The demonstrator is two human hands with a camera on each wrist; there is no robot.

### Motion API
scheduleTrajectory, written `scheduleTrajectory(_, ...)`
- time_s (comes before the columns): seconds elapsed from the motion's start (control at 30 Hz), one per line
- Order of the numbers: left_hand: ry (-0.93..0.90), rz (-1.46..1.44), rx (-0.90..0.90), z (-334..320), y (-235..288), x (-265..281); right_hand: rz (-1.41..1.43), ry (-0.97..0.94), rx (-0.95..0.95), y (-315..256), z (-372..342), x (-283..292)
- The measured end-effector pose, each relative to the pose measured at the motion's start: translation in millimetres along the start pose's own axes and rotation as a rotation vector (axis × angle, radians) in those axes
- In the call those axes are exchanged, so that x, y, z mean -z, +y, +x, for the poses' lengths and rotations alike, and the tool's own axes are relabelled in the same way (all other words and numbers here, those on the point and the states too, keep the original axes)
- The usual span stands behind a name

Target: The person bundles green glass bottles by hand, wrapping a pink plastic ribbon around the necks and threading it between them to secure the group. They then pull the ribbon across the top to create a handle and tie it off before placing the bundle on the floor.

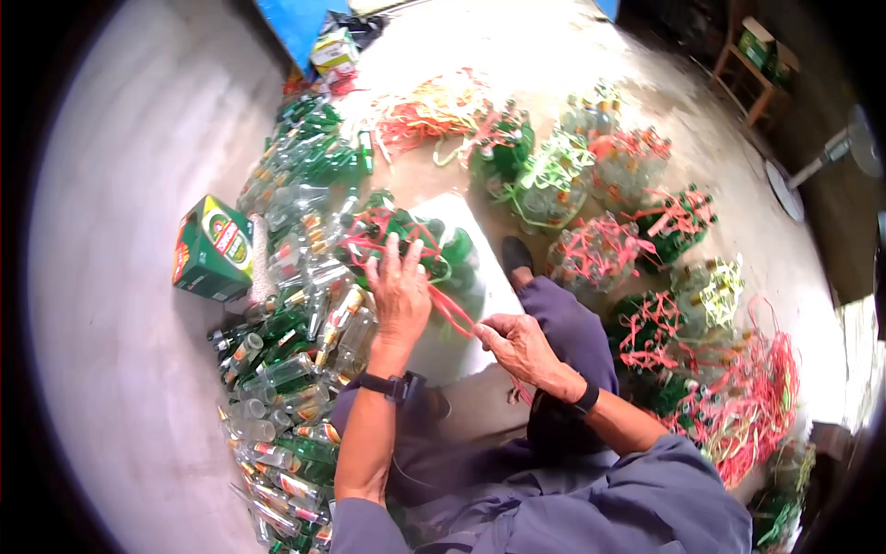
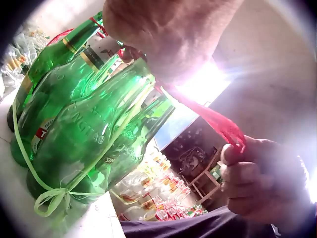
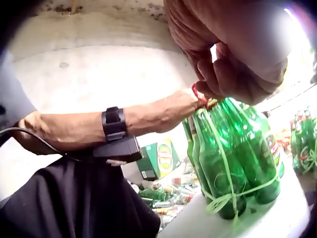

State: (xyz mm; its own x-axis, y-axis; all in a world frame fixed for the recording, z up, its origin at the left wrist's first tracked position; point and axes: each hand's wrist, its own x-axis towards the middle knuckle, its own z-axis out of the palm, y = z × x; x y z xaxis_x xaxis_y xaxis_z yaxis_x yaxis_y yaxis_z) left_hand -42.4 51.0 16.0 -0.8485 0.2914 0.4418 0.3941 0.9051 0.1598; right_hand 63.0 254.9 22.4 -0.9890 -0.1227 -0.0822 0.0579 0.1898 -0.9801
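A bundle of green glass bottles point(image 1: 459, 254) stands upright on a white surface point(image 1: 496, 291) in front of me. Around their lower part runs a pale green string point(image 2: 55, 194), tied in a bow. Red plastic strap point(image 1: 449, 310) criss-crosses the bottle necks. Spread across the tops, my left hand point(image 1: 401, 300) presses on the necks with its fingers extended. My right hand point(image 1: 528, 347), to the right of the bundle, pinches the free end of the red strap, which stretches taut in the left wrist view. The left palm hides some of the bottle mouths.
Loose bottles point(image 1: 277, 374) lie heaped along the left, beside a green beer carton point(image 1: 214, 247). More strapped bundles point(image 1: 600, 254) stand at the right. Red straps lie in piles at the back point(image 1: 429, 115) and right point(image 1: 761, 406). A fan point(image 1: 784, 189) stands far right.
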Motion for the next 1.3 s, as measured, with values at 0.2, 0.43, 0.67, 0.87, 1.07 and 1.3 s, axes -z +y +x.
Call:
scheduleTrajectory(0.2, -0.017, 0.048, -0.054, -1.0, -10.4, -9.8, -0.195, 0.070, 0.140, -15.8, -66.1, 41.8)
scheduleTrajectory(0.43, -0.011, 0.096, -0.059, -1.0, -18.0, -18.3, -0.368, 0.064, 0.203, 0.7, -141.4, 60.0)
scheduleTrajectory(0.67, -0.025, 0.093, -0.060, -1.8, -25.1, -22.5, -0.370, 0.088, 0.208, 14.1, -175.2, 59.2)
scheduleTrajectory(0.87, -0.145, -0.094, -0.092, -0.4, -25.7, 0.4, -0.450, 0.077, 0.238, 16.3, -177.8, 51.2)
scheduleTrajectory(1.07, -0.116, -0.166, -0.118, -29.0, -13.9, 82.6, -0.402, -0.032, 0.225, -13.1, -152.6, 74.5)
scheduleTrajectory(1.3, -0.389, -0.302, 0.125, -135.7, -32.1, 153.5, -0.516, -0.212, 0.270, -77.4, -74.2, 116.4)
